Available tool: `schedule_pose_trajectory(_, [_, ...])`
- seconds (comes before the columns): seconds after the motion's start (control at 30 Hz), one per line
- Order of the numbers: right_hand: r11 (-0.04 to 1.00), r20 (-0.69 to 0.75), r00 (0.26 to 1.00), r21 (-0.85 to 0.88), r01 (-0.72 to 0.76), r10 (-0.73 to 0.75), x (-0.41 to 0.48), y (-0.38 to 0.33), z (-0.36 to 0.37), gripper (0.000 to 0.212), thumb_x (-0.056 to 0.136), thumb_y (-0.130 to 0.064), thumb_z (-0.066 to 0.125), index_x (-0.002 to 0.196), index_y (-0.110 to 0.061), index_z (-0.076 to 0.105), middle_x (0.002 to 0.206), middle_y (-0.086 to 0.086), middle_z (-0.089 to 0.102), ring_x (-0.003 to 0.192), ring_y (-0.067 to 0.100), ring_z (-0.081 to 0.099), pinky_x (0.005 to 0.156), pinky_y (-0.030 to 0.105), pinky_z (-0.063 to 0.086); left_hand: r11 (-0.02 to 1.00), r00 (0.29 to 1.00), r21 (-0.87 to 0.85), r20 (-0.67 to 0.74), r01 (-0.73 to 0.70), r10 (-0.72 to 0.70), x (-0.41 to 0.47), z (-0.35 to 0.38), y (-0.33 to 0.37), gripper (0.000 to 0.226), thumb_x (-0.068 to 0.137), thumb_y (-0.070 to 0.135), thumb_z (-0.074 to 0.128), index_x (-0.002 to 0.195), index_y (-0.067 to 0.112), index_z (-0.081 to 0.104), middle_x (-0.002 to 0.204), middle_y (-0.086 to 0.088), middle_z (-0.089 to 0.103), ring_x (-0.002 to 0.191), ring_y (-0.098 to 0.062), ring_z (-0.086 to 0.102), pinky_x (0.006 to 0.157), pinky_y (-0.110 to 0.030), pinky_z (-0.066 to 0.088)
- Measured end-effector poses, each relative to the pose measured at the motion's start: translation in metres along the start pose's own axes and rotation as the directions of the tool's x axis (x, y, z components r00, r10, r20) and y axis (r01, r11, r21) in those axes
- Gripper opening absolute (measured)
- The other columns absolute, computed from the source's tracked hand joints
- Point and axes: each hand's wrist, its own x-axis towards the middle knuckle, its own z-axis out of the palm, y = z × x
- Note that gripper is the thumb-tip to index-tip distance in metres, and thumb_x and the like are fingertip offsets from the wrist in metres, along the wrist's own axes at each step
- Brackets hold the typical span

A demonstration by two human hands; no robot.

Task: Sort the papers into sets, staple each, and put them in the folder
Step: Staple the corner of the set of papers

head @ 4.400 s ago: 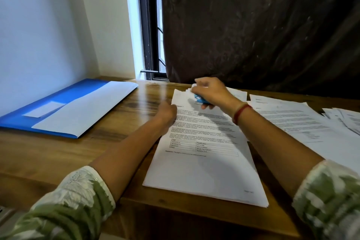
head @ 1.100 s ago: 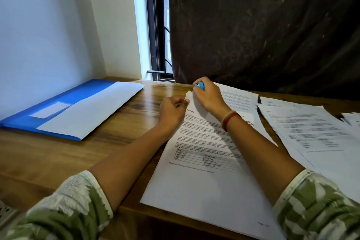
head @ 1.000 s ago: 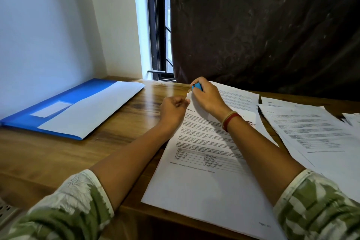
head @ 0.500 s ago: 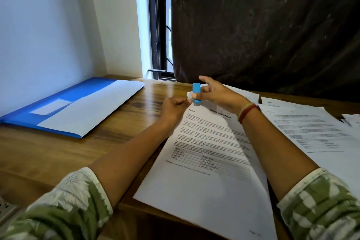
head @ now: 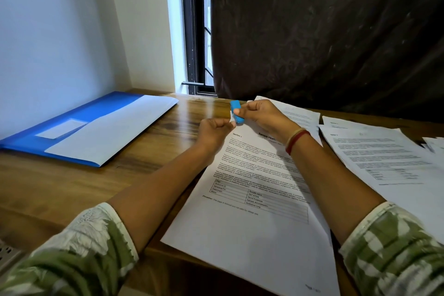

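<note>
A set of printed papers (head: 252, 219) lies in front of me on the wooden table (head: 60, 187). My left hand (head: 213, 131) pinches its top left corner. My right hand (head: 263, 115) grips a small blue stapler (head: 236, 111) that stands on end over that same corner, thumb on its side. An open blue folder (head: 79, 118) with a white sheet in it lies at the far left. More printed sheets (head: 384, 163) are spread at the right, and another sheet (head: 298, 113) lies behind my right hand.
A dark curtain (head: 324, 31) hangs behind the table, with a window frame (head: 195, 31) to its left and a white wall at the left. The papers in front overhang the table's near edge. A grey perforated object (head: 7, 251) shows at the bottom left.
My right hand has turned, lifting off the page so the blue stapler now stands exposed at the corner. My left hand keeps its pinch on the corner. The view moved slightly.
</note>
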Motion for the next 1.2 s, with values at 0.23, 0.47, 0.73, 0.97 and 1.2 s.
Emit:
schedule_pose_trajectory(0.23, [0.999,-0.027,0.999,-0.007,-0.039,0.039,0.005,0.005,0.001,0.021,0.09,-0.014,0.065,0.102,0.003,0.068,0.083,0.001,0.067,0.069,0.003,0.062,0.061,0.009,0.048,0.999,0.999,0.039,0.004,0.037,-0.038,0.002,-0.001,0.002,0.012,0.091,0.005,0.06,0.094,0.004,0.071,0.104,-0.017,0.07,0.108,-0.03,0.063,0.1,-0.039,0.047])
schedule_pose_trajectory(0.47, [0.999,-0.009,0.999,-0.004,-0.045,0.045,0.003,0.004,0.001,0.023,0.091,-0.012,0.063,0.108,0.004,0.066,0.086,0.001,0.066,0.073,0.004,0.062,0.062,0.008,0.049,0.997,0.999,0.065,-0.005,0.039,-0.039,-0.002,-0.001,0.008,0.013,0.092,0.005,0.059,0.096,0.004,0.071,0.102,-0.015,0.071,0.108,-0.029,0.064,0.101,-0.039,0.047])
schedule_pose_trajectory(0.73, [0.996,-0.045,0.997,0.053,-0.067,0.069,0.004,0.003,0.002,0.029,0.09,-0.009,0.064,0.113,0.009,0.063,0.084,0.003,0.065,0.068,0.004,0.063,0.058,0.009,0.049,0.993,0.993,0.034,-0.038,0.112,-0.111,-0.006,-0.002,0.017,0.007,0.086,0.011,0.067,0.081,0.011,0.072,0.086,-0.014,0.071,0.086,-0.028,0.066,0.08,-0.034,0.054])
schedule_pose_trajectory(0.97, [0.987,0.025,0.999,0.154,-0.05,0.047,0.0,0.004,0.005,0.005,0.09,0.002,0.061,0.086,0.0,0.064,0.071,0.004,0.065,0.056,0.002,0.065,0.057,0.013,0.051,0.998,0.996,0.021,-0.074,0.057,-0.055,-0.011,0.001,0.016,0.037,0.075,0.006,0.079,0.094,-0.021,0.062,0.087,-0.025,0.067,0.066,-0.012,0.07,0.062,-0.015,0.052])
schedule_pose_trajectory(1.2, [0.988,0.0,1.0,0.155,-0.028,0.028,0.004,0.01,0.009,0.014,0.087,0.0,0.065,0.1,0.003,0.064,0.082,0.008,0.066,0.062,0.003,0.066,0.061,0.013,0.051,0.997,0.992,0.07,-0.129,0.028,-0.019,-0.009,0.003,0.014,0.026,0.075,0.0,0.077,0.088,-0.019,0.064,0.078,-0.02,0.068,0.064,-0.016,0.067,0.062,-0.019,0.054])
